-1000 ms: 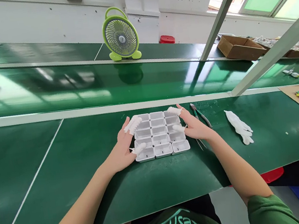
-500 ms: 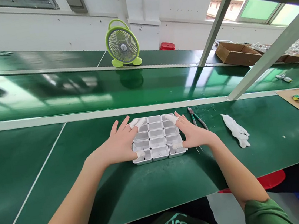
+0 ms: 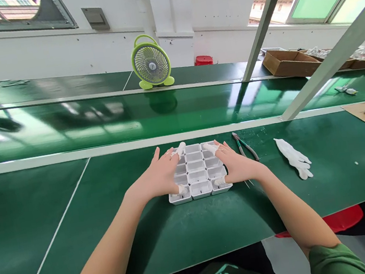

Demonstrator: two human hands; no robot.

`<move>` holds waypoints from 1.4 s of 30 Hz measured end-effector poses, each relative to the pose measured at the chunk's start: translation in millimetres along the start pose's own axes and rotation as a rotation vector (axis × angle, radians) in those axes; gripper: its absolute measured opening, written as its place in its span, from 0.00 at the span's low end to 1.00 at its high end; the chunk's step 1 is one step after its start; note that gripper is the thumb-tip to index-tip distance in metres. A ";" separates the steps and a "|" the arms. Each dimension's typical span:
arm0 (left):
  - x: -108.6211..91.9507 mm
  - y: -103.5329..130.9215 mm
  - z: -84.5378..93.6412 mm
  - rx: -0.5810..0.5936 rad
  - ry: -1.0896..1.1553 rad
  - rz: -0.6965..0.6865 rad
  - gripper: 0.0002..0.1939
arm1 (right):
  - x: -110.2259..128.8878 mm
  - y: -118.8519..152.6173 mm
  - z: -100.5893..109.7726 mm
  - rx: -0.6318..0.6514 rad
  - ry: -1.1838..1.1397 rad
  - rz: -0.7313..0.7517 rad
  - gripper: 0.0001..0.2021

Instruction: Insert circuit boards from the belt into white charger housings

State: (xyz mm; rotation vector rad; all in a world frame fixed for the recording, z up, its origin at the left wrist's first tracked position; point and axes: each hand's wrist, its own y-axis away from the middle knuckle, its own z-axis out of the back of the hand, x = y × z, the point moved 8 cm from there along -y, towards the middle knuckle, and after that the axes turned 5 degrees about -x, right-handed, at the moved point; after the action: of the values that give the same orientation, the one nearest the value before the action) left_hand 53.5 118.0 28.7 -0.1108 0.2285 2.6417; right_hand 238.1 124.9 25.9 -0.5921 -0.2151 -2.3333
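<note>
We see a white tray (image 3: 197, 171) of small cells, three across, flat on the green table (image 3: 199, 230) right in front of us. Our left hand (image 3: 161, 177) lies spread on its left edge, fingers flat, finger cots on thumb and index; not gripping, just pressing against the side. Our right hand (image 3: 238, 165) does the same on the right edge, open and flat, cots on too. So the tray sits clamped loosely between both palms, not lifted. Cells we can see look empty; nothing loaded, so we judge the work is at its start, filling all left. Cutters (image 3: 245, 146) lie just right of the right hand, tweezers (image 3: 247, 184) poke out under the wrist, a white glove (image 3: 295, 159) further right. Green fan (image 3: 151, 66) stands on the far table.
</note>
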 end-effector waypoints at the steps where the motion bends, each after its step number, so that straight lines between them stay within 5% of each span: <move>1: 0.4 0.1 -0.8 -0.007 0.013 -0.002 0.24 | 0.1 -0.4 -0.4 0.006 0.005 -0.003 0.48; 7: 0.3 0.5 0.3 -0.113 0.059 -0.003 0.41 | 4.5 -2.1 1.7 0.011 -0.003 0.004 0.52; 13: 3.7 0.3 -4.9 -0.162 0.095 -0.031 0.37 | 3.9 -2.1 4.0 -0.007 -0.018 0.012 0.52; 22: 3.9 2.2 -9.1 -0.149 0.098 -0.063 0.53 | 3.5 -5.7 0.7 0.059 0.057 -0.041 0.41; 28: 1.9 6.9 -2.3 -0.161 0.155 -0.071 0.52 | 10.1 -6.5 4.7 0.080 0.111 -0.038 0.34; 35: 10.9 8.8 -1.6 -0.129 0.156 -0.024 0.42 | 12.0 2.6 9.7 -0.034 0.025 -0.051 0.45; 42: 10.5 4.2 -10.3 -0.120 0.071 -0.035 0.37 | 4.4 10.8 -2.7 0.027 0.103 -0.085 0.27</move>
State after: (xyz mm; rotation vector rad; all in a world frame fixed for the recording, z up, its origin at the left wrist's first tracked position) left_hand 42.7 117.3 17.9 -0.2468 0.0906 2.6184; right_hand 241.7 113.5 25.4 -0.4554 -0.2277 -2.4316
